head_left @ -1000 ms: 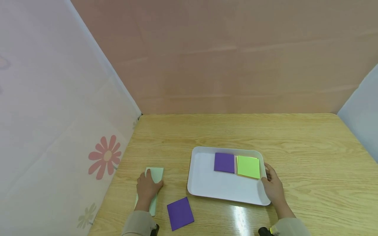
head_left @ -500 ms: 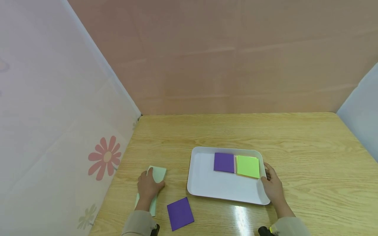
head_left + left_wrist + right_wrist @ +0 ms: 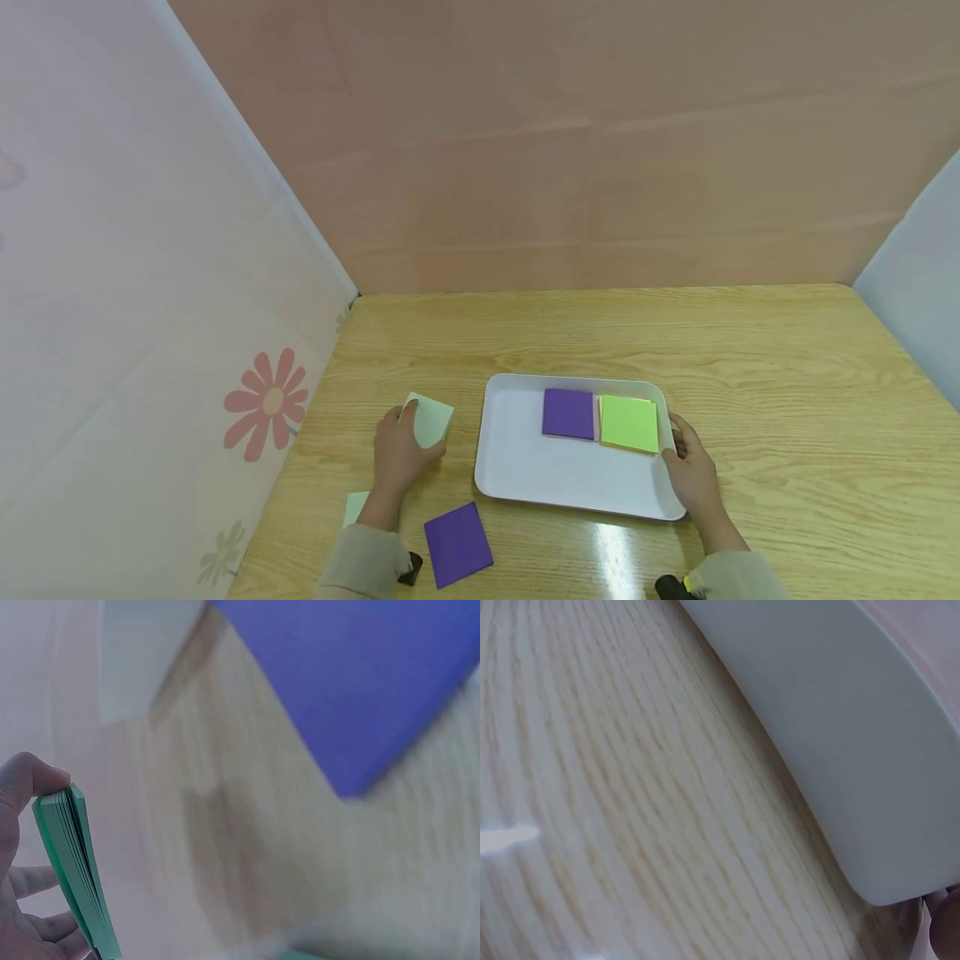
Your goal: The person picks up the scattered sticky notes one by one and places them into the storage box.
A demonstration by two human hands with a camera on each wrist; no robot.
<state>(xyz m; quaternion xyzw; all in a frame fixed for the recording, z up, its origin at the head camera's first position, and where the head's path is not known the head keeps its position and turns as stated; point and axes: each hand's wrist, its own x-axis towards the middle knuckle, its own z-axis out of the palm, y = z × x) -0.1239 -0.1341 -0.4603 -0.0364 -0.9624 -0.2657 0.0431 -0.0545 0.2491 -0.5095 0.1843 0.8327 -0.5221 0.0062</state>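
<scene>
My left hand (image 3: 400, 454) pinches a pale green sticky note pad (image 3: 431, 419) between thumb and fingers, left of the white tray (image 3: 517, 500). In the left wrist view the layered sheet edges of this pad (image 3: 71, 862) show, with the thumb on one end. Another pale green pad (image 3: 356, 507) lies partly hidden under the left forearm. With the thumb over the rim and fingers outside, my right hand (image 3: 693, 477) grips the tray's right end. Inside the tray sit a purple pad (image 3: 567, 413) and a yellow-green pad (image 3: 630, 423), side by side along the back.
A second purple pad (image 3: 458, 545) lies askew in front of the tray, near my left sleeve. The wood-grain table (image 3: 810, 400) meets a pinkish backdrop behind and a flower-printed cloth (image 3: 272, 397) on the left.
My left hand has picked up one green pad and carried it right and away from me, toward the tray; the other green pad stays behind. My right hand keeps its grip on the tray.
</scene>
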